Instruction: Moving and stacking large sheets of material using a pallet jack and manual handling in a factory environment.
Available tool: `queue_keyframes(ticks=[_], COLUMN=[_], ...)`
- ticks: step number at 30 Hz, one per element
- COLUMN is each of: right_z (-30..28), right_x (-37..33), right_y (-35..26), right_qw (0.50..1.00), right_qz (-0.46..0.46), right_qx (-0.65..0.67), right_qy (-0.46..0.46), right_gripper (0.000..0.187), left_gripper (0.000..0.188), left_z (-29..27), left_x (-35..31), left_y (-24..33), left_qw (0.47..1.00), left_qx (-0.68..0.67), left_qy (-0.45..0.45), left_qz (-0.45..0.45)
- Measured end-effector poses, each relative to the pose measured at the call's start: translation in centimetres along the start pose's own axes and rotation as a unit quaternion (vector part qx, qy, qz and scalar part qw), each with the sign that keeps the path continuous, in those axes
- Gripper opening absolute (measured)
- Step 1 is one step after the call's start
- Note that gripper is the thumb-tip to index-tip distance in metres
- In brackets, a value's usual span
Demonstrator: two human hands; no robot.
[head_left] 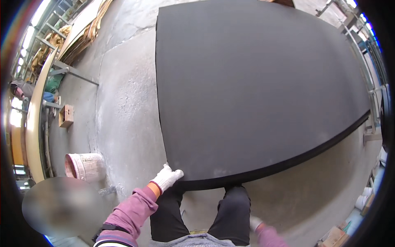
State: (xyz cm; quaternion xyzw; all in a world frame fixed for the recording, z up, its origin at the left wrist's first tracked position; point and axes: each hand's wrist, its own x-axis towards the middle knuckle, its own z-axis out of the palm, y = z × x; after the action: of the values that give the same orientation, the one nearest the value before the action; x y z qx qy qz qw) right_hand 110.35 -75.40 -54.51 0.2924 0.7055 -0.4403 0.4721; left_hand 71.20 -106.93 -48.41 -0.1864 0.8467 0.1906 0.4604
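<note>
A large dark grey panel with a thick black front edge fills the middle and right of the view, reaching almost to my knees. My left hand, in a white knitted glove, is closed around its near left corner. The thumb lies on the top face; the other fingers are partly hidden at the edge. Down beside my right thigh is my right hand, also gloved, apart from the panel. It is blurred and its fingers cannot be made out.
A stained pinkish-white bucket stands on the concrete floor to the left, with a small brown box beyond it. Further left, a pale board rests on a metal frame near another person. Metal rails line the right side.
</note>
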Motion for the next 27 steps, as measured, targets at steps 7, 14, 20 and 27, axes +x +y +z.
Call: queue_keyframes(ticks=[7, 14, 20, 27], right_z=[8.5, 5.0, -0.8, -13.3], right_x=[-3.8, -2.3, 3.0, -4.2], right_y=[-2.6, -0.7, 1.3, -3.1], right_qw=[0.987, 0.987, 0.978, 0.835], right_qz=[0.145, 0.155, 0.081, -0.020], right_qx=[0.054, -0.027, -0.175, -0.533], right_qy=[-0.046, 0.011, 0.077, 0.138], right_gripper=[0.033, 0.030, 0.028, 0.020], left_gripper=[0.094, 0.105, 0.098, 0.038], left_z=[-2.3, -2.6, -1.4, -2.5], left_x=[-2.1, -2.5, -1.7, -3.9], left_y=[2.1, 3.4, -2.2, -28.6], left_qw=[0.996, 0.995, 0.987, 0.597], left_qx=[0.045, -0.028, -0.120, -0.800], left_qy=[-0.037, -0.092, 0.004, 0.028], left_qz=[-0.063, -0.004, 0.105, 0.051])
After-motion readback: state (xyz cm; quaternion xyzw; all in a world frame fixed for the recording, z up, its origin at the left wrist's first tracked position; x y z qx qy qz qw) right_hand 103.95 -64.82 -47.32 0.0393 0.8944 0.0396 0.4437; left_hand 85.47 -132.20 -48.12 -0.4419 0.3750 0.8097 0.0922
